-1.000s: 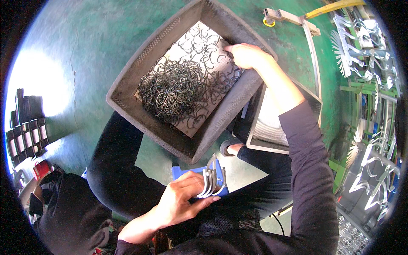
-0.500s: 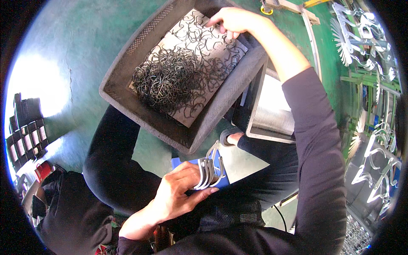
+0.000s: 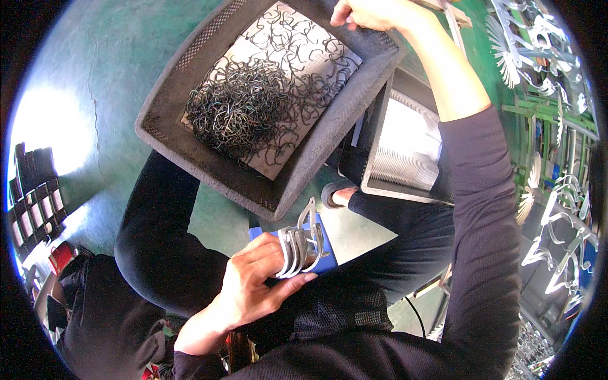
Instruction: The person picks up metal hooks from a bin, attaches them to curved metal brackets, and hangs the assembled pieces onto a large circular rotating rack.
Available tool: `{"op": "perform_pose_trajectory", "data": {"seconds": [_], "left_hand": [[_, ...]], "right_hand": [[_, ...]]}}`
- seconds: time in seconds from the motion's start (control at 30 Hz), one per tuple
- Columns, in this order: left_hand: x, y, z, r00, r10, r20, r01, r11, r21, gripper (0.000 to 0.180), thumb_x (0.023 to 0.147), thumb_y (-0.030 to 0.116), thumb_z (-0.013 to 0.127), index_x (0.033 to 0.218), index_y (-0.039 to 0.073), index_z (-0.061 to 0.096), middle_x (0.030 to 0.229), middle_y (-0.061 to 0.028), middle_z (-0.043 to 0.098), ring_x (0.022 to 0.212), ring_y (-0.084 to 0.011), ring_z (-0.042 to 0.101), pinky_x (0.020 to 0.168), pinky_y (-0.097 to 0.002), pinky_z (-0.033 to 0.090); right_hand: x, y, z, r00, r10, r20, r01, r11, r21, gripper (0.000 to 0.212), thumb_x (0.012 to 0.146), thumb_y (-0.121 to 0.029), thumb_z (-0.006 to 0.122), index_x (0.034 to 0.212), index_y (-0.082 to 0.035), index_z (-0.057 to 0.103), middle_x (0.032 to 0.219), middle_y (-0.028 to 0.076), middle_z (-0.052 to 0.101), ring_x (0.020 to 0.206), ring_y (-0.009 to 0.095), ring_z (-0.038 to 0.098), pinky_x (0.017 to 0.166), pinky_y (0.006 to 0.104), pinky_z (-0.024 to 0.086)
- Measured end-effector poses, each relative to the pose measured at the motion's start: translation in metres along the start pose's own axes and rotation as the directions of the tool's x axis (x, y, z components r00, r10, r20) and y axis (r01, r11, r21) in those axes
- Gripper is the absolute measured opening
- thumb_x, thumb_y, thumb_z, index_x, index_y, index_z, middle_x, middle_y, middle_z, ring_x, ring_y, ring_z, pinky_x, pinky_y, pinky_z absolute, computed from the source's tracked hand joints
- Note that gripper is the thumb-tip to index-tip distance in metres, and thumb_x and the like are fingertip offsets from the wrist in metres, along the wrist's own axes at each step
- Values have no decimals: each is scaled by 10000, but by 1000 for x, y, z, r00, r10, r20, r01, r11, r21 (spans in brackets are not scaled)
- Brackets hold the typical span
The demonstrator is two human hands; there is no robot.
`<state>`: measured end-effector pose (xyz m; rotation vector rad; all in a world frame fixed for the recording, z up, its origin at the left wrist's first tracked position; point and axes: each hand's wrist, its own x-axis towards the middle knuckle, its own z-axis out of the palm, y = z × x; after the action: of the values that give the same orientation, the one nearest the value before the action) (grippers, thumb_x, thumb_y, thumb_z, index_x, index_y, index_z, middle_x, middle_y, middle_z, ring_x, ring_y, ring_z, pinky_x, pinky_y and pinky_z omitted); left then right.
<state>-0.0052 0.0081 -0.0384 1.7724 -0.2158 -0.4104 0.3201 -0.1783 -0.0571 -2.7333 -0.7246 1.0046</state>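
A small stack of curved metal clips (image 3: 303, 244) is held in the left hand (image 3: 253, 288). The fingers are curled around the stack and the thumb is pressed under it, so the hand is closed on the clips. Just behind the stack a blue block (image 3: 323, 256) can be seen.

The right hand (image 3: 373, 12) is stretched out to the far corner of a grey plastic crate (image 3: 190, 136). It is at the crate's far rim, and its fingers are bent. Whether a clip is pinched in them cannot be told, because the fingertips are cut off at the top edge of the picture.

Inside the crate a flat board (image 3: 278, 168) is laid. A thick tangle of loose wire clips (image 3: 237, 114) is piled at the near left side of the board, and single clips are spread thin toward the far corner.

It looks as if clips are being picked out one by one and added to the stack. This is best done from the thin, spread part, where one clip can be lifted free without others being dragged along. The stack should be kept lined up and gripped tight.

A second crate (image 3: 405, 142) with a pale sheet in it is set beside the first, on the green floor (image 3: 95, 57).
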Motion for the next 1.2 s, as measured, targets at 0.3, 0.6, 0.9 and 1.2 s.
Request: {"op": "perform_pose_trajectory", "data": {"seconds": [0.3,0.6,0.9,1.2], "left_hand": [[0,-2,1,1000,-3,7,3,1000,-10,206,670,116,765,805,13,647,768,-104,628,744,-263,597,693,-344,482],[0,-3,1,999,17,30,-16,1000,-26,206,674,130,765,795,25,636,787,-99,625,748,-261,594,683,-333,481],[-2,-3,-2,999,40,24,-39,997,-65,190,680,106,757,771,13,618,783,-105,618,744,-255,597,704,-333,474],[-6,-5,-4,999,50,10,-48,994,-98,194,698,109,745,807,15,616,820,-106,623,796,-261,604,743,-341,473]], "right_hand": [[14,15,15,902,-295,-314,292,955,-59,303,729,-7,537,1018,-4,632,929,180,649,861,271,631,742,341,487],[48,-24,80,924,-366,-113,362,931,-53,439,722,-55,606,1159,-80,562,1013,156,602,953,299,586,813,360,492],[26,-88,144,958,-237,-159,192,948,-254,588,696,44,572,1249,-122,466,1233,186,409,1111,357,472,861,438,489],[71,-41,108,908,-116,-403,177,977,116,162,760,-125,581,893,-113,673,845,82,666,851,240,633,731,358,484]]}}
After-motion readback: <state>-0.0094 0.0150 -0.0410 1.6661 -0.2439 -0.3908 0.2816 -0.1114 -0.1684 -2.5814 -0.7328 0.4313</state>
